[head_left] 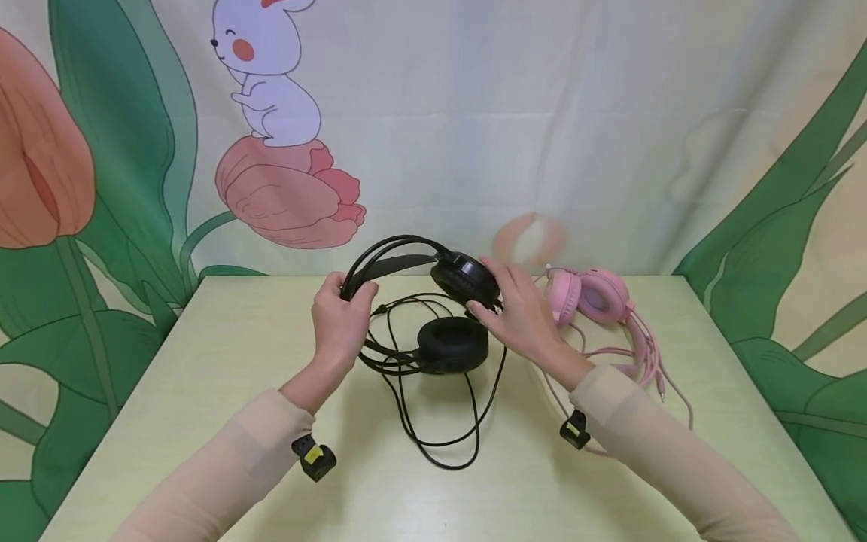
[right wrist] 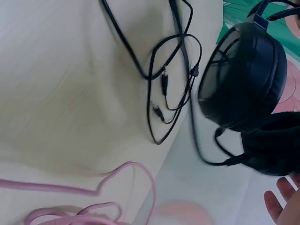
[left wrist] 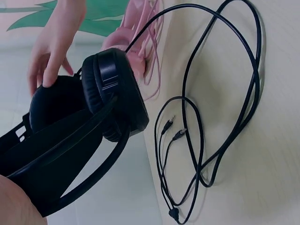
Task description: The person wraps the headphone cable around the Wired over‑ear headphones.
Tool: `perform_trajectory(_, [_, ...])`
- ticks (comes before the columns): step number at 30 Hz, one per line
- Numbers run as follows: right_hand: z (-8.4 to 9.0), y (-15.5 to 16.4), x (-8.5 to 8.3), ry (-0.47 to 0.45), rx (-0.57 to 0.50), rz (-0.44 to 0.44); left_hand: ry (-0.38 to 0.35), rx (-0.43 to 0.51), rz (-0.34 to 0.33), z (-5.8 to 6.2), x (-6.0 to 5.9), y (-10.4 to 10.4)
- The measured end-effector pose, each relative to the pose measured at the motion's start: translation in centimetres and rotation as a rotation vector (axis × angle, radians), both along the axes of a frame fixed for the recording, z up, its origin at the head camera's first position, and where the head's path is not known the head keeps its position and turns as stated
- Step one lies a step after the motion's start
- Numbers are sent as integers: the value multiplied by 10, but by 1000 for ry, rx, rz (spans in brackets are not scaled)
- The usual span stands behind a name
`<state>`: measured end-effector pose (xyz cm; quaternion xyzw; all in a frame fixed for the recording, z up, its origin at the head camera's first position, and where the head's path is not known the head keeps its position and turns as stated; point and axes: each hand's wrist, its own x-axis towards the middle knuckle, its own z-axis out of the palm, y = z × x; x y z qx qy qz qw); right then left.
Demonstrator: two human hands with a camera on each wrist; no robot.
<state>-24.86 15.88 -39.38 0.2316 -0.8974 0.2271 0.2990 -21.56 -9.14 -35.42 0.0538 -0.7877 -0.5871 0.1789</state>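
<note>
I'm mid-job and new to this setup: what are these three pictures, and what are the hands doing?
There is no machine here: a person works with bare hands. The large picture comes from a head camera looking down; the other two come from cameras worn on each wrist. On the pale table lie a pink headset and black cable. The left hand grips the headband of the black headset, lifted partly off the table. The right hand rests its fingers on the upper earcup. The wrist views show the same earcups and two small plugs close up.

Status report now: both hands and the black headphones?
Left hand grips black headphones by the band. Right hand touches upper earcup. Pink headphones beside right hand.
</note>
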Motion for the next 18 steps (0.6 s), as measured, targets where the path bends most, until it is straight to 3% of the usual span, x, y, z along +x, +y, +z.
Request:
perform_trajectory(3, [-6, 6, 1, -20, -20, -11, -6, 32, 23, -1, -2, -4])
perform_trajectory(6, [-13, 11, 2, -97, -54, -17, -21, 72, 38, -2, -4, -9])
perform_trajectory(13, [-34, 9, 11, -460, -157, -65, -28, 142, 81, -3, -6, -15])
perform_trajectory(18, [-46, 2, 20, -624, -118, -46, -26, 194, 101, 1, -8, -15])
